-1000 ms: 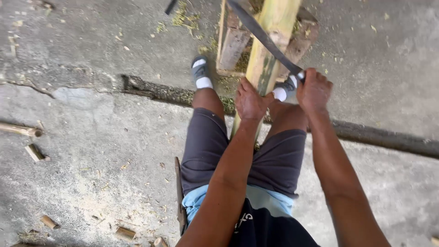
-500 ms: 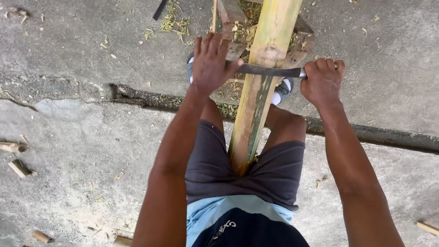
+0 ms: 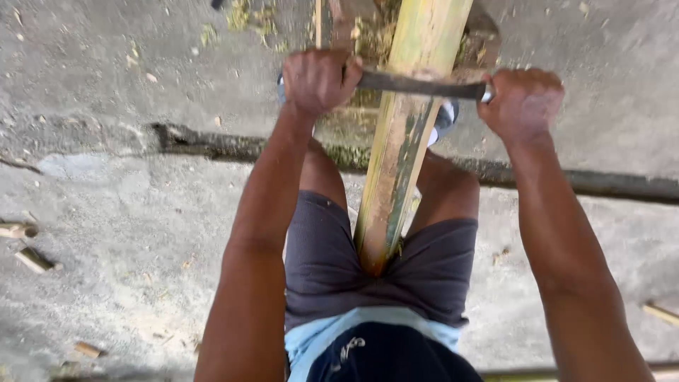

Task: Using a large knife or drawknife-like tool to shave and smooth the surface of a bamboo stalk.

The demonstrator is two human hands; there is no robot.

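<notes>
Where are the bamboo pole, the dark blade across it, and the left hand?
bamboo pole (image 3: 396, 170), head view, on the yellow-green mid length between the knees.
dark blade (image 3: 417, 85), head view, on the flat middle where it crosses the pole.
left hand (image 3: 318, 79), head view, on the back of the fist.

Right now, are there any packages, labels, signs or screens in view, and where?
None in view. Only a bamboo pole, a dark blade held across it by the left hand and right hand, and a small white drawn mark on the dark shirt.
</notes>
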